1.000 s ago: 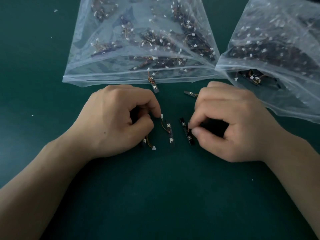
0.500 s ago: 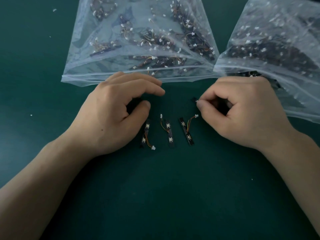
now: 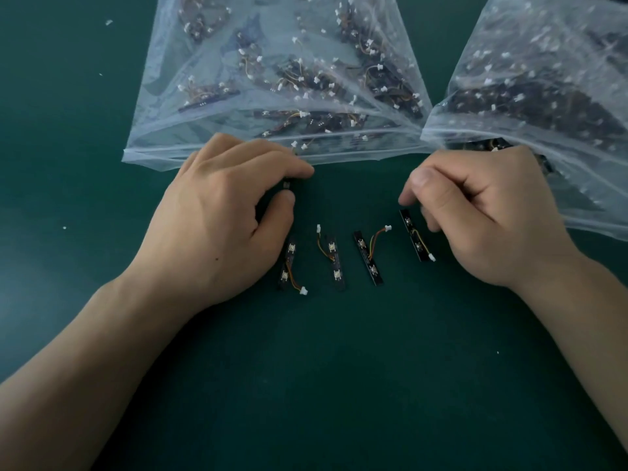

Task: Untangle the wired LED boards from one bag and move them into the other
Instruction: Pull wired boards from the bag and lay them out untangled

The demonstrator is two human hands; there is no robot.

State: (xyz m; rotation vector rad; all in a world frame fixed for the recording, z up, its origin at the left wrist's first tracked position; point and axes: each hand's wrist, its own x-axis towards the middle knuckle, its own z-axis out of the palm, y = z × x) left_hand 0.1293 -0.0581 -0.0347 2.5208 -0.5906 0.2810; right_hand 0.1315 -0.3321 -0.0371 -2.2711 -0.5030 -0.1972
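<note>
A fourth LED board has joined the row's right end on the surface, right hand fingers curled at its far end, grip indeterminate; left hand pinches a fifth board near the left bag; advise laying it parallel, wires apart.

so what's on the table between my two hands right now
Four wired LED boards lie side by side on the green table between the left hand and the right hand, seen in the head view.
</note>
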